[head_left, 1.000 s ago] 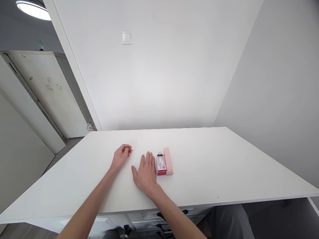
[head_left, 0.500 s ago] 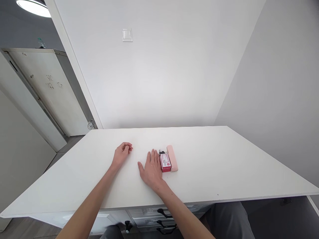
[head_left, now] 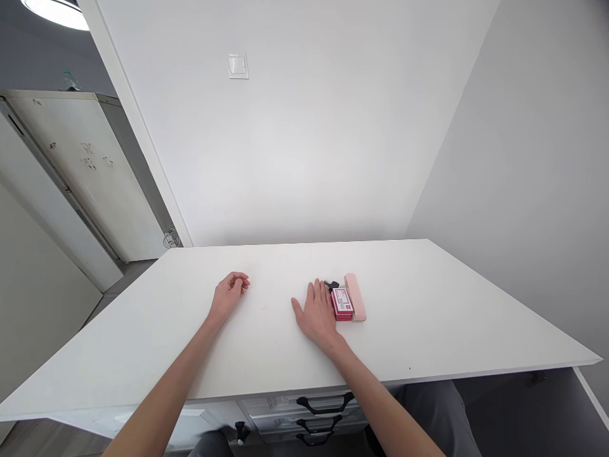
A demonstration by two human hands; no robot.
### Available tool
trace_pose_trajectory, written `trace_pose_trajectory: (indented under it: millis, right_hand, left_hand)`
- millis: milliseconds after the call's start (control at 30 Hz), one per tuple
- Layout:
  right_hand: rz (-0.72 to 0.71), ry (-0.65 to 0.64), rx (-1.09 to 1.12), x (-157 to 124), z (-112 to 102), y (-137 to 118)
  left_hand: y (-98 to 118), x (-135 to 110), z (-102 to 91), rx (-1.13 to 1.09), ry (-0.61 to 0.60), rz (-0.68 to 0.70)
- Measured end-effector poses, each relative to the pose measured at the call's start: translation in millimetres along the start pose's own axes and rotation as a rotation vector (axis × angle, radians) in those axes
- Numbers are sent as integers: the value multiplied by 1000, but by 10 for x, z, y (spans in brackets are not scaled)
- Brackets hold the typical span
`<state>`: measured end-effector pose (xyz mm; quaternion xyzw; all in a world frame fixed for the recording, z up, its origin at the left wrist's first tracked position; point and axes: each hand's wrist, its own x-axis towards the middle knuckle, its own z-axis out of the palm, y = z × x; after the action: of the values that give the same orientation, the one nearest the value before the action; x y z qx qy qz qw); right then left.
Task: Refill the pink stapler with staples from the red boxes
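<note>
My right hand point(head_left: 318, 316) lies flat on the white tabletop, thumb spread away from the fingers. Its little-finger side touches a small red-and-white box point(head_left: 342, 304). Just behind the box is a dark key-like item point(head_left: 332, 286), partly metallic and too small to make out fully. Along the box's right side, a long pale pink case point(head_left: 356, 298) sits close against it. My left hand point(head_left: 229, 295) rests farther left on the table, with its fingers loosely curled towards the thumb and nothing visible in them.
The white table point(head_left: 428, 304) reaches back to a wall with a light switch point(head_left: 238, 66). Drawers with black handles point(head_left: 320, 422) are below the front edge. A pale metal cabinet point(head_left: 85, 171) stands beyond the opening at left.
My right hand has slid to the right, and the box, the dark key-like item and the pink case have moved right with it. My left hand stays in place.
</note>
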<state>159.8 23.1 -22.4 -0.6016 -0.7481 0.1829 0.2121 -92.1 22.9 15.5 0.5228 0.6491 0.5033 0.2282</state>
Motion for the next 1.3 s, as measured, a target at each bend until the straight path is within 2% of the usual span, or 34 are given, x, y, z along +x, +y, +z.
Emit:
trace_pose_trajectory:
  millis: [333, 667, 1067, 1300]
  right_hand:
    - [57, 29, -57, 99, -183, 432]
    - [32, 18, -96, 171, -354, 839]
    - [42, 24, -114, 183, -443, 1038]
    - [75, 25, -154, 204, -553, 1252]
  left_hand:
    - [6, -1, 8, 28, -5, 4]
    - [-15, 20, 49, 41, -8, 3]
    - [-82, 65, 25, 29, -10, 15]
    - [-79, 75, 26, 22, -19, 13]
